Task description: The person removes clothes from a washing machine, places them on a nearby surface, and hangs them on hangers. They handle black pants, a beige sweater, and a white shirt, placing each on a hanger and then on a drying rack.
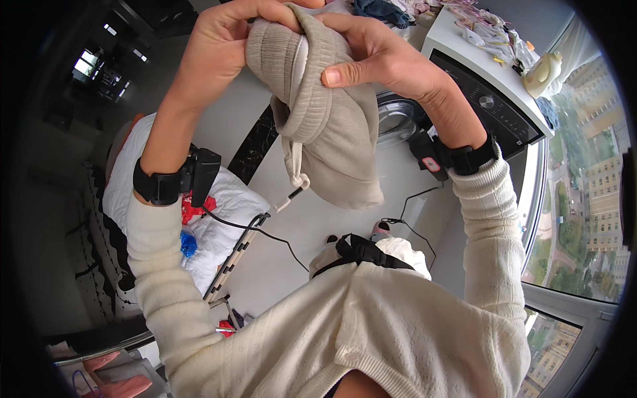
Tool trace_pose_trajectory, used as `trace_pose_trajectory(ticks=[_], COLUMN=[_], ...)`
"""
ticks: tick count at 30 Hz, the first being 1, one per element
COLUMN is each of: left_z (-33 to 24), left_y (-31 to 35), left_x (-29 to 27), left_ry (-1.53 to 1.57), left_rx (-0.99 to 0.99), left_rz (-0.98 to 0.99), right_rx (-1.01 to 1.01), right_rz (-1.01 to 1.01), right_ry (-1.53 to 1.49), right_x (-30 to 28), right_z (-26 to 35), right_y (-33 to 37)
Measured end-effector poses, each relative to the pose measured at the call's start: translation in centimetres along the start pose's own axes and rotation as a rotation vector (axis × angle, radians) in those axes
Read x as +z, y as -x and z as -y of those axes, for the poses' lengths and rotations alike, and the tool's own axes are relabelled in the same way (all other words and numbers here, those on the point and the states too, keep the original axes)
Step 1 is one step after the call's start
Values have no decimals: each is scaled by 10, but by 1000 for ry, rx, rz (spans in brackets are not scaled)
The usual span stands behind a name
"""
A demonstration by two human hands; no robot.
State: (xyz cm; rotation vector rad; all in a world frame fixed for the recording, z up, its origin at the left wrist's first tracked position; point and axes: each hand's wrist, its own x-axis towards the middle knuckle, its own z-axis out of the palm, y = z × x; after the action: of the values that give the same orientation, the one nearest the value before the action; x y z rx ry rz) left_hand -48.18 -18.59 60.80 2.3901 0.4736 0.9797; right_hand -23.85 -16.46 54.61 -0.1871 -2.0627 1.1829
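Head view: left hand point(222, 46) and right hand point(378, 50) grip beige hooded garment point(332, 132).

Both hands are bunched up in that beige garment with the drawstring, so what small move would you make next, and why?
Probably draw the hands apart to spread the waistband. The left hand and right hand pinch the ribbed top of the beige garment close together, so it hangs crumpled, its drawstring dangling.

A: Arm pose?
B: Both forearms raised, wrists close together. Left hand point(222, 46) clenched, fingers curled inward.
A: Right?
B: Right hand point(375, 53) pinching, thumb pressed forward, wrist bent.
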Motion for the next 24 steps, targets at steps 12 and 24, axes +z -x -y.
trace_pose_trajectory(ticks=[12,24], left_z=[67,127], left_y=[82,93], left_x=[84,142], left_ry=[456,728], left_rx=[-542,-531], left_rz=[-147,-170], right_rx=[-20,9], right_rz=[-170,-395], right_ry=[157,47], right_x=[5,1], right_z=[52,76], right_y=[-7,52])
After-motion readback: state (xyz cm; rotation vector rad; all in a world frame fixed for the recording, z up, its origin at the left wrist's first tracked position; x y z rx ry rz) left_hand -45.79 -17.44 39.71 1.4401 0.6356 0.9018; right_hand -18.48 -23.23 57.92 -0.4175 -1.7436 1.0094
